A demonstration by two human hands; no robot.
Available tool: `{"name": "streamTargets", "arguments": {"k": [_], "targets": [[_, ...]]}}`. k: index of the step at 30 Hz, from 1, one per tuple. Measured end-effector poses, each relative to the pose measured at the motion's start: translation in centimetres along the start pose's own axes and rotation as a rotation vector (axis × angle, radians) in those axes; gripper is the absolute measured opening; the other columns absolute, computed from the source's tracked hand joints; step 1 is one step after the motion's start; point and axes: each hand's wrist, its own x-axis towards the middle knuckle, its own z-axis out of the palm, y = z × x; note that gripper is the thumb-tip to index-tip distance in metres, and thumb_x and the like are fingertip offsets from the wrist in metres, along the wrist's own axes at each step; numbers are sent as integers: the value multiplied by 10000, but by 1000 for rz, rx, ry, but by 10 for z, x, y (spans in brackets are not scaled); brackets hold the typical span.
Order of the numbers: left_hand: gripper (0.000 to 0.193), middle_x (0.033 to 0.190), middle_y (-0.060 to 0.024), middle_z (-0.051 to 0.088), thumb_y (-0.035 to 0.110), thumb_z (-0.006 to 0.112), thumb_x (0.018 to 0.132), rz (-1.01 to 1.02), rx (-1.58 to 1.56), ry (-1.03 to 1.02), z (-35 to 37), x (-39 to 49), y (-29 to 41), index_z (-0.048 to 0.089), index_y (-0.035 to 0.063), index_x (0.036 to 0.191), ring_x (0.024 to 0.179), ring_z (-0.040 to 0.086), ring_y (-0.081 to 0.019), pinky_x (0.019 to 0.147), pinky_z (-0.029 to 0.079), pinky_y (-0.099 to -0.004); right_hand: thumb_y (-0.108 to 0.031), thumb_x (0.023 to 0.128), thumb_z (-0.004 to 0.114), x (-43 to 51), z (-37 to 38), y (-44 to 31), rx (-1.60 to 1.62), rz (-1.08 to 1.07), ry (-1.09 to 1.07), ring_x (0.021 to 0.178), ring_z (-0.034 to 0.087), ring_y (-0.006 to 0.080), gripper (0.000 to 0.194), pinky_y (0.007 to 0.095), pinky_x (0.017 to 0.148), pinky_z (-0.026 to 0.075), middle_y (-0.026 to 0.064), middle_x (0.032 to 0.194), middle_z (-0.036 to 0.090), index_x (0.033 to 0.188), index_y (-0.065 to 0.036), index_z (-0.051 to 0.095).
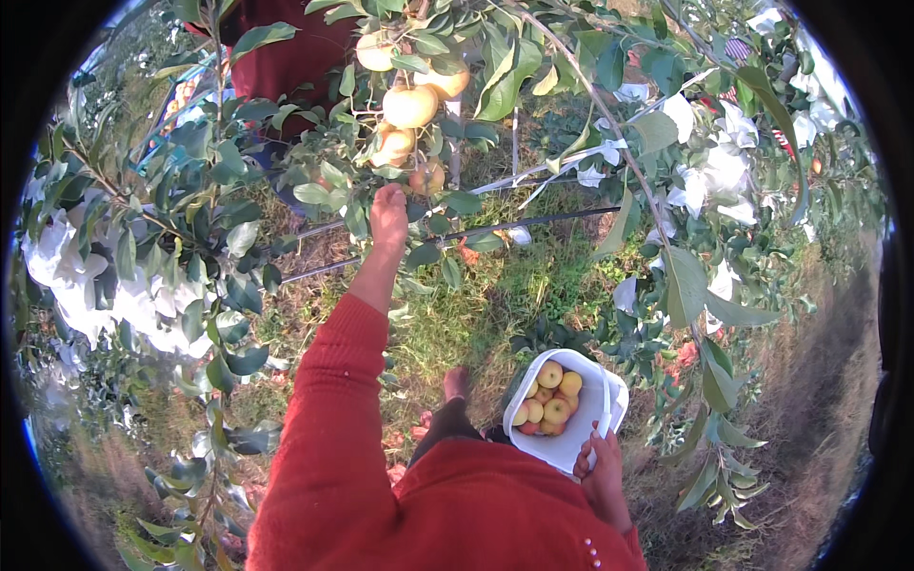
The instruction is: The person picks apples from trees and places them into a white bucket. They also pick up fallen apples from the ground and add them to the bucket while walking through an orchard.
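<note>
My left hand (389, 214) is raised into the apple tree, its fingertips partly lost among the leaves. Just to its right hangs a reddish apple (427, 177), and whether the hand touches it I cannot tell. Above, a cluster of pale yellow apples (410, 107) hangs in bright sun. My right hand (603, 460) grips the white handle (606, 400) of a white plastic bucket (589, 435) at my right side. Several yellow and red apples (557, 410) lie in the bucket, gathered towards its left side.
Dark wires or thin pipes (528, 225) cross behind the branches. White fruit bags or sheeting (136, 300) fill the left foliage, and more white pieces (721, 168) are at right. A long branch (628, 150) hangs close on the right. Someone in dark red (285, 57) stands beyond the leaves.
</note>
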Motion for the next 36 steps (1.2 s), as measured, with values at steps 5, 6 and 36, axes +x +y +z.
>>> {"name": "streamTargets", "arguments": {"k": [5, 6, 36], "targets": [[208, 866, -42, 589, 218, 477, 941, -482, -112, -360, 9, 60, -29, 612, 78, 1017, 723, 531, -164, 608, 433, -313, -204, 951, 517, -6, 6, 3, 24, 14, 38, 483, 408, 105, 303, 250, 435, 316, -2, 715, 479, 1233, -139, 426], [227, 915, -63, 598, 286, 510, 954, -569, -283, -405, 17, 60, -32, 581, 94, 1052, 734, 571, -198, 612, 482, -360, -205, 951, 515, -7, 8, 3, 13, 7, 44, 482, 405, 104, 300, 252, 434, 315, -2, 714, 477, 1230, -140, 427], [326, 801, -28, 631, 260, 598, 847, -224, -375, -735, -17, 49, -27, 613, 52, 1098, 568, 555, -132, 521, 430, -238, -201, 936, 534, -22, 11, 5, 51, -19, 68, 490, 407, 109, 305, 249, 431, 318, 1, 717, 475, 1216, -124, 442]]}}
